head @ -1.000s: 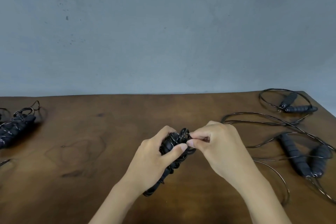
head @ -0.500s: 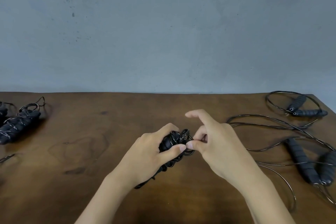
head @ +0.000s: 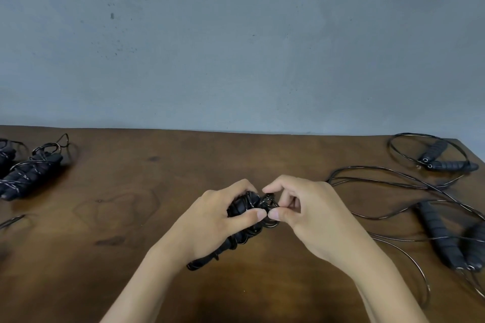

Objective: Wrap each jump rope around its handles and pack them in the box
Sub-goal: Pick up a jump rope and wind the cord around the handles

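Black rope bundle (head: 246,220); brown table (head: 157,217); grey wall (head: 236,47).

A bare, plain work spot rather than a furnished room; whether home or workshop cannot be told. A dark brown wooden table (head: 131,217) with visible grain and stains stands with its far edge against a grey wall (head: 236,47), rough and speckled with dark marks. Black jump ropes (head: 435,160) lie near its far right corner.

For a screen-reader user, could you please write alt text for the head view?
A left hand grips a black jump rope bundle above a brown wooden table while a right hand pinches its thin cord. Wrapped bundles lie left; loose ropes right.
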Motion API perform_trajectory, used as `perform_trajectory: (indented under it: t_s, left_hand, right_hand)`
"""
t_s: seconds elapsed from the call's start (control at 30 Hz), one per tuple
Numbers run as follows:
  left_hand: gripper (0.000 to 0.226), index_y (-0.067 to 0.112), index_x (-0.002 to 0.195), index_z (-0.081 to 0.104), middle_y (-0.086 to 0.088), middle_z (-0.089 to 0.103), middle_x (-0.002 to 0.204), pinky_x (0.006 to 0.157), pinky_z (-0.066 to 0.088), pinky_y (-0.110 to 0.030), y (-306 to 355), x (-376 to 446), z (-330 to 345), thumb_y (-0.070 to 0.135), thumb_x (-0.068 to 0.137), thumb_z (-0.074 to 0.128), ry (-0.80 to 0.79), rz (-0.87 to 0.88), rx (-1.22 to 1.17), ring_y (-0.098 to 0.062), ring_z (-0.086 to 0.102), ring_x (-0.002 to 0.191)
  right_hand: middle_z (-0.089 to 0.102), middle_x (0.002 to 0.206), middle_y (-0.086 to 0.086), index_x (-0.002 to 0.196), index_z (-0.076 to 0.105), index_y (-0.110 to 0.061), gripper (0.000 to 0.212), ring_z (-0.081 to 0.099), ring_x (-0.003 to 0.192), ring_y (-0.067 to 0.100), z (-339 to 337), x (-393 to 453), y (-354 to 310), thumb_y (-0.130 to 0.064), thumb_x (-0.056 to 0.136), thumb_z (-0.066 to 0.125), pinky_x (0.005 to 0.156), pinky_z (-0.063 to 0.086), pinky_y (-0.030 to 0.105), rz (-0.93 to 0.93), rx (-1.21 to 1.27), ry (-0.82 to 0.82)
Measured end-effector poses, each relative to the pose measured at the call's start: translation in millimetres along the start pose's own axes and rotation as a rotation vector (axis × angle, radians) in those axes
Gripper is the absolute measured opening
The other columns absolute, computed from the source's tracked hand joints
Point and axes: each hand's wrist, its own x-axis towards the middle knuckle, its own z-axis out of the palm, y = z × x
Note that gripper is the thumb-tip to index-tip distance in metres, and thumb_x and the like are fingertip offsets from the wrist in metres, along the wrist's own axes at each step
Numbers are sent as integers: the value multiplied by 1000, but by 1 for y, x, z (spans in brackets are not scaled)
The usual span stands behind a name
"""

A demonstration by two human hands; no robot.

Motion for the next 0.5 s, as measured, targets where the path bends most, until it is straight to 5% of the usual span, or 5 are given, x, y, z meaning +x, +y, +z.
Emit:
perform_trajectory:
  t_s: [0.17, 0.3, 0.43, 0.5]
  left_hand:
    - [20, 28, 107, 62, 7, 67, 75, 67, 47, -19, 3, -3, 0, 47, 99, 65, -1, -4, -95, -8, 63, 67]
    - [19, 28, 107, 62, 5, 70, 78, 68, 52, -24, 5, -4, 1, 46, 100, 65, -18, -10, -101, -11, 69, 70]
    - [22, 25, 110, 61, -1, 72, 83, 71, 59, -34, 6, -4, 0, 45, 102, 64, -33, -24, -134, -17, 74, 76]
    - [22, 25, 109, 61, 3, 69, 78, 66, 52, -27, 6, -5, 0, 46, 102, 63, -42, -19, -111, -11, 68, 70]
  right_hand:
    - [65, 74, -12, 87, 63, -32, 16, 55, 74, 5, -2, -3, 0, -22, 91, 75, 64, 41, 18, -34, 54, 41]
    - [66, 75, -12, 85, 65, -31, 14, 55, 78, 7, -1, -3, 1, -23, 90, 75, 68, 45, 24, -63, 27, 82]
    - [63, 78, -12, 107, 63, -41, 20, 55, 85, 3, -1, -1, -6, -28, 94, 70, 75, 49, 29, -52, -48, 78]
    - [59, 84, -13, 122, 56, -46, 30, 55, 88, 2, -2, 0, -10, -32, 97, 65, 78, 50, 28, -50, -128, 54]
